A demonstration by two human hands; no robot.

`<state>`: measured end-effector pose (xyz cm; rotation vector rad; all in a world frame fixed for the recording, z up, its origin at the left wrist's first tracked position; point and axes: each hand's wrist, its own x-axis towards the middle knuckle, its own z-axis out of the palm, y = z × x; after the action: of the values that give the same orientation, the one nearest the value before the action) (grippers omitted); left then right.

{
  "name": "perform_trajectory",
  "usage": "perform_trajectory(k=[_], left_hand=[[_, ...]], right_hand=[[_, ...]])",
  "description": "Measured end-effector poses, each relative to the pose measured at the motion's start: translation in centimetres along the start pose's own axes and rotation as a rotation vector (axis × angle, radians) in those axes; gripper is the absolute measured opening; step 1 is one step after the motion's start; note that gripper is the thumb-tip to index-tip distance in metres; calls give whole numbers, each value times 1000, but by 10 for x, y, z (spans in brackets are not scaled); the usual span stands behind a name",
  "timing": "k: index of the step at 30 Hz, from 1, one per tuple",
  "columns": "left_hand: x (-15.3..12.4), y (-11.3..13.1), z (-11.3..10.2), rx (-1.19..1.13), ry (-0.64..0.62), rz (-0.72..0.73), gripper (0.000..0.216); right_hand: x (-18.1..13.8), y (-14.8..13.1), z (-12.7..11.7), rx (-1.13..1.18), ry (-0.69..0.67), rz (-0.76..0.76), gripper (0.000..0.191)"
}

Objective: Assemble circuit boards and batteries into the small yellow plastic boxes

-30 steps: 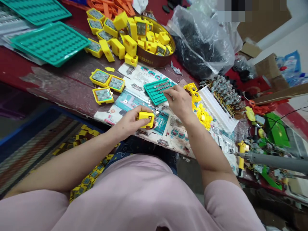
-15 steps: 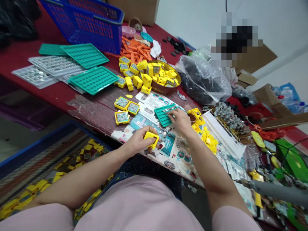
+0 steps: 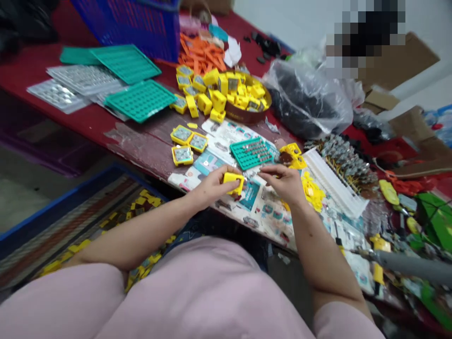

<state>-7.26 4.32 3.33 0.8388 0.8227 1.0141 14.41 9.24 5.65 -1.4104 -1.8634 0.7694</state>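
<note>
My left hand point(image 3: 211, 189) is closed around a small yellow plastic casing point(image 3: 232, 178), its thumb resting over the near side. Just right of it, my right hand point(image 3: 286, 184) has thumb and fingertips drawn together; anything between them is too small to make out. Beyond both hands lies a small green dimpled tray point(image 3: 240, 157) with rows of small metal pieces on its right part. More tiny silvery pieces are scattered on the printed sheet point(image 3: 221, 128) below the tray. To the left sit three yellow casings point(image 3: 182, 155) with grey faces up.
A round tin point(image 3: 243, 115) heaped with yellow casings stands behind, near orange parts point(image 3: 201, 54) and a blue basket point(image 3: 141, 28). Green trays point(image 3: 141, 101) lie at left. Yellow pieces point(image 3: 312, 193), a white rack point(image 3: 335, 188) and a grey-handled tool point(image 3: 406, 263) are at right.
My right hand has left the green tray and moved toward me, now near the casing. My left hand still holds the casing, turned slightly. The whole view has shifted a little.
</note>
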Motion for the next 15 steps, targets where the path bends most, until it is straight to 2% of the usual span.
perform_trajectory(k=[2, 5, 9, 11, 15], left_hand=[[0, -3, 4, 23, -28, 18, 46], [0, -6, 10, 102, -47, 13, 43], [0, -10, 21, 200, -86, 11, 39], [1, -13, 26, 215, -107, 18, 38], [2, -18, 38, 200, -161, 14, 39]], right_hand=[[-17, -9, -4, 82, -10, 31, 25], [-44, -24, -6, 176, -8, -1, 14], [-72, -38, -5, 99, 29, -77, 9], [-80, -38, -4, 20, 81, -160, 7], [-85, -27, -2, -253, 223, -450, 6]])
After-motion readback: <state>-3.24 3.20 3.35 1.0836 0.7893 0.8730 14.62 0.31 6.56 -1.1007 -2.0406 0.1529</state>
